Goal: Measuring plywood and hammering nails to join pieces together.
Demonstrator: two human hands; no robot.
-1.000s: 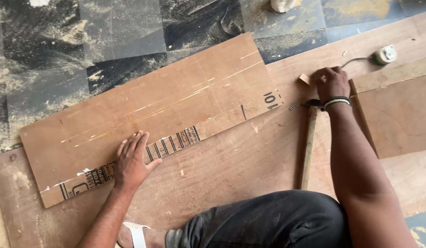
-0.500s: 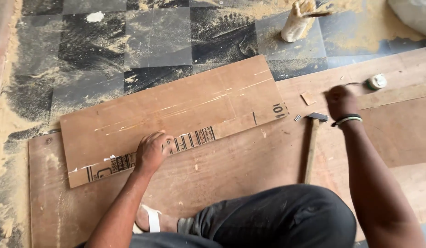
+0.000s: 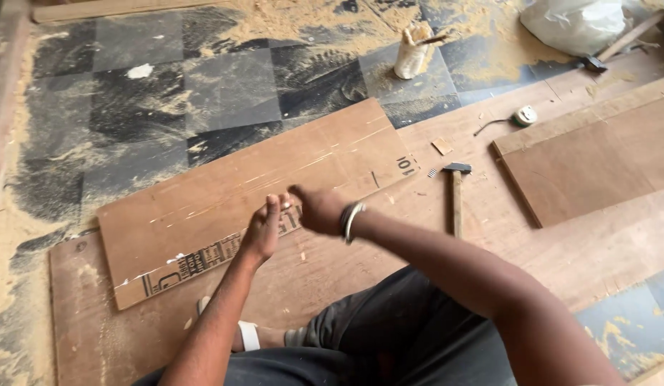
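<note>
My left hand [image 3: 264, 229] is raised just above the narrow plywood strip [image 3: 224, 193], fingers pointing up, with nothing visible in it. My right hand [image 3: 317, 209], a metal bracelet on its wrist, has reached across and meets the left fingertips. Its fingers are curled, and I cannot tell whether they pinch something small. The strip lies on a larger plywood sheet [image 3: 489, 243]. A hammer [image 3: 455, 193] lies on that sheet to the right, free of both hands, with a few small nails [image 3: 432, 172] beside its head.
A tape measure [image 3: 523, 116] and a wood chip [image 3: 441, 146] lie past the hammer. Another board [image 3: 596, 164] rests at the right. A glue-smeared pot [image 3: 414, 53], a white bag [image 3: 575, 25] and sawdust sit on the dark tiled floor. My sandalled foot [image 3: 246, 334] rests on the sheet.
My right hand left the hammer area and swung left to meet my left hand. My left hand lifted off the strip. The view shifted up and to the right.
</note>
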